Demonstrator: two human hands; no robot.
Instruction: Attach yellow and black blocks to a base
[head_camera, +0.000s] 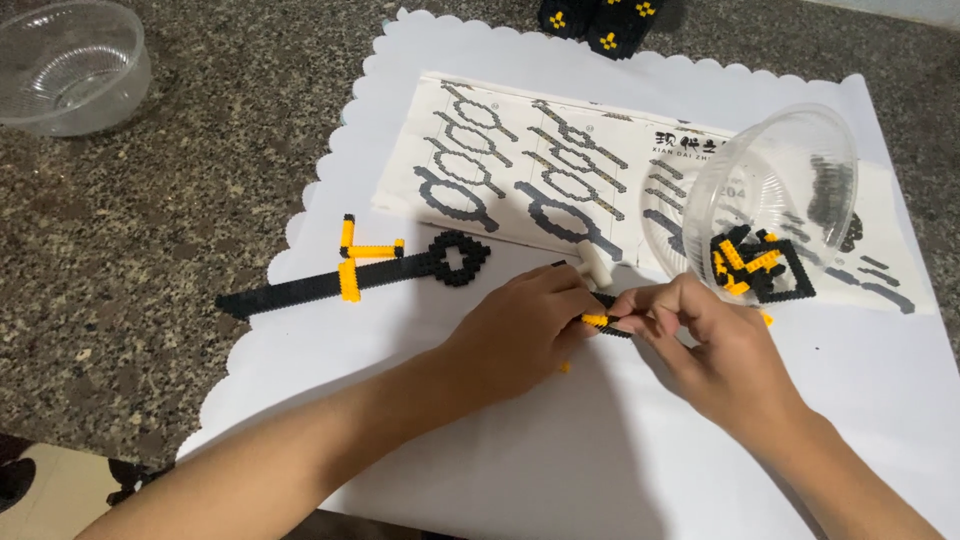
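Left hand (525, 325) and right hand (700, 335) meeting fingertip to fingertip, both pinched shut on small black-yellow brick strip (603, 322), tipped clear bowl (770, 200) just right, bare white scalloped mat (560, 450) near.

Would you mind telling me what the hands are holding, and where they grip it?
Both the left hand and right hand pinch a small black-and-yellow brick piece at its ends.

Our left hand (520, 325) and right hand (700, 345) meet fingertip to fingertip. Both grips are pinched shut. Our forearms angle in from below.
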